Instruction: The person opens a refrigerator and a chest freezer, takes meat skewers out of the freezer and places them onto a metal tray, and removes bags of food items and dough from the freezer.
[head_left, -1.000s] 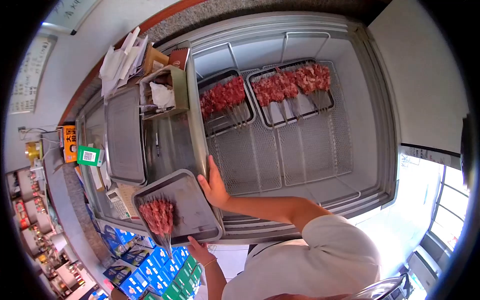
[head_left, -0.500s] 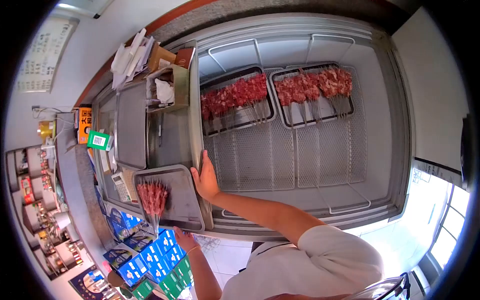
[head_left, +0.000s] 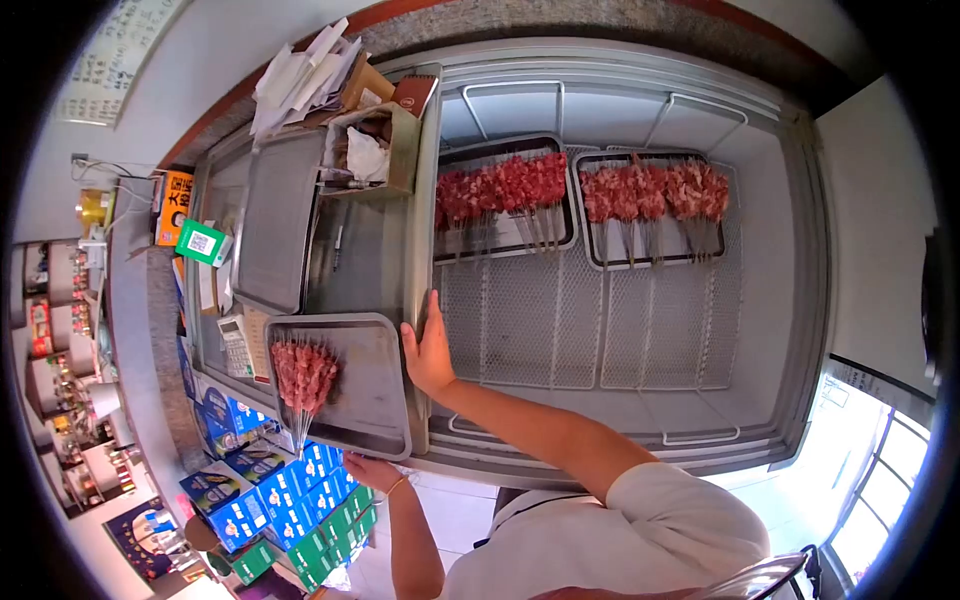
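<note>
My right hand (head_left: 431, 353) lies on the metal edge of the freezer's sliding lid (head_left: 421, 240), thumb and fingers spread. At the near rim of a metal tray (head_left: 370, 385), my left hand (head_left: 370, 471) is closed on the edge, with some fingertips hidden. That tray rests on the lid and carries a bunch of raw meat skewers (head_left: 303, 375), sticks pointing toward me. Inside the open freezer, two more trays stand side by side on wire baskets. Meat skewers (head_left: 500, 190) fill the left one, partly covered by the lid, and more skewers (head_left: 655, 190) lie in the right one.
On the lid are another flat tray (head_left: 275, 220), a box with tissue (head_left: 400, 150), papers (head_left: 305, 75), a pen (head_left: 337, 248) and a calculator (head_left: 236, 345). A green QR-code sign (head_left: 203, 242) stands at the left. Stacked blue cartons (head_left: 290, 510) are on the floor.
The view has turned slightly, so the freezer appears farther right. Both hands keep their places on the lid edge and the tray rim.
</note>
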